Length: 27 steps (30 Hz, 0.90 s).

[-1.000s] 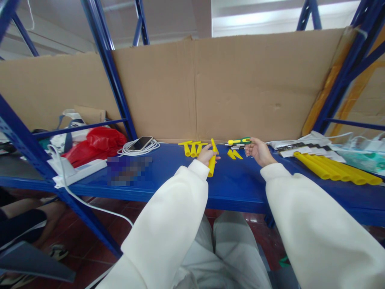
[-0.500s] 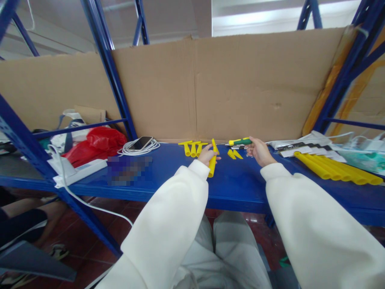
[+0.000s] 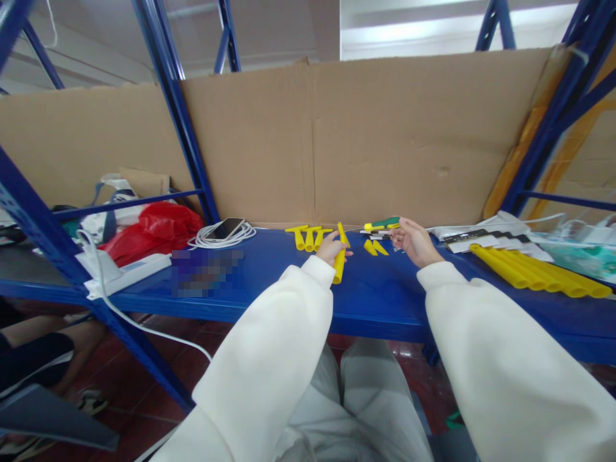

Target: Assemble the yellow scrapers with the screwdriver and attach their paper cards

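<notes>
My left hand [image 3: 329,248] is closed around a yellow tube [image 3: 339,267], and a yellow flat piece [image 3: 342,235] stands out at the tube's far end. In my right hand [image 3: 416,244] is the handle end of a green and yellow screwdriver [image 3: 382,224], its thin shaft pointing left toward that far end. Whether the tip touches the yellow piece I cannot tell. Two loose yellow fins [image 3: 375,248] lie on the blue shelf [image 3: 274,282] between my hands. Left of my left hand, several yellow tubes with crosspieces [image 3: 308,239] lie side by side.
More yellow tubes [image 3: 539,273] lie in a row at the right, by white packets [image 3: 495,237]. A phone [image 3: 225,228] rests on a coiled white cable [image 3: 205,240]. Farther left are a red bag [image 3: 154,231] and a white power strip [image 3: 129,276]. A cardboard panel [image 3: 385,141] stands behind.
The screwdriver in my right hand has shifted slightly left and up, and the right fingers look a little straighter. My left hand keeps its place on the tube.
</notes>
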Each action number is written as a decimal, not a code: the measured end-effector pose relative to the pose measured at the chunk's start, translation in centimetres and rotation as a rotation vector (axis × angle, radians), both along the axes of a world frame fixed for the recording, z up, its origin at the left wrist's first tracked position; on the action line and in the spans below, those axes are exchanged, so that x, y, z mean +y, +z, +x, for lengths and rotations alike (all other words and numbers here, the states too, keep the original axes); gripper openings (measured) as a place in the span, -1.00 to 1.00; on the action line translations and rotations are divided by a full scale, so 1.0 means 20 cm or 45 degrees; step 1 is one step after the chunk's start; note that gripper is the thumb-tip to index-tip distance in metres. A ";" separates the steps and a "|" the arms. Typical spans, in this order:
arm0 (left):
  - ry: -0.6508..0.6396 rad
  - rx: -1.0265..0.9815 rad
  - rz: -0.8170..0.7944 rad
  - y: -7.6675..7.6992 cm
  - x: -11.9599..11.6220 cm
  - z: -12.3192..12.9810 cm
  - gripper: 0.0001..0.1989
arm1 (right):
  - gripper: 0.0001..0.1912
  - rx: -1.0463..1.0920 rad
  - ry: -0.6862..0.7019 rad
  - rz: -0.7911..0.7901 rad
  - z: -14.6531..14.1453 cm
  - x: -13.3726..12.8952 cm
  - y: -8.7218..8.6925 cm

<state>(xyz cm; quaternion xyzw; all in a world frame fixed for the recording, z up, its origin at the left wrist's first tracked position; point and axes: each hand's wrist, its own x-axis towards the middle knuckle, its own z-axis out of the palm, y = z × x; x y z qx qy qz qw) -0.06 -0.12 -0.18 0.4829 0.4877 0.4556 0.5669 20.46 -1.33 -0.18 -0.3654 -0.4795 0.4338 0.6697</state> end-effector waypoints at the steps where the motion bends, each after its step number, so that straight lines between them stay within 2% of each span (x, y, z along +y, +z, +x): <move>1: 0.000 0.000 -0.006 0.00 0.00 0.00 -0.27 | -0.72 0.005 0.008 0.004 0.00 0.00 0.00; 7: -0.006 0.003 -0.002 0.00 -0.01 0.00 -0.26 | -0.65 -0.022 -0.041 -0.019 0.00 0.02 -0.01; 16: -0.025 0.012 0.015 0.01 -0.01 0.00 -0.28 | -0.80 0.003 -0.101 -0.150 0.01 0.05 -0.01; 24: -0.017 -0.004 0.008 0.01 -0.01 0.00 -0.27 | -0.71 -0.019 -0.028 -0.076 0.01 0.01 0.00; 27: -0.004 -0.005 0.006 0.00 0.00 0.00 -0.27 | -0.73 -0.004 0.017 -0.056 0.00 -0.01 0.00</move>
